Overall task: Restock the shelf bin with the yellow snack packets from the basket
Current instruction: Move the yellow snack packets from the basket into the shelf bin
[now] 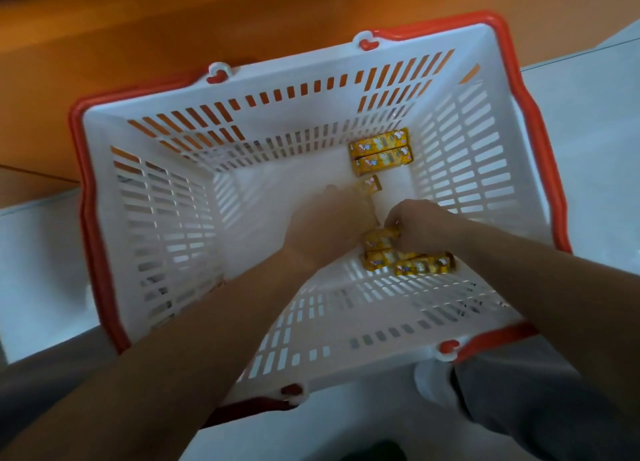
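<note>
Pickup was in hand: a yellow packet (379, 241) at five o'clock in the basket (145, 218) was gripped by the right hand (419, 225), the blurred left hand (329, 225) unreadable; lifting out was judged next.

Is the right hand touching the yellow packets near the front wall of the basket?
Touching. In the head view the right hand curls its fingers onto the top yellow packet, no gap between them.

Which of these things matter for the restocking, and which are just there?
In the job: yellow snack packets, white basket, left hand, right hand gripping a packet.
Just there: orange surface, pale floor, grey clothing.
</note>
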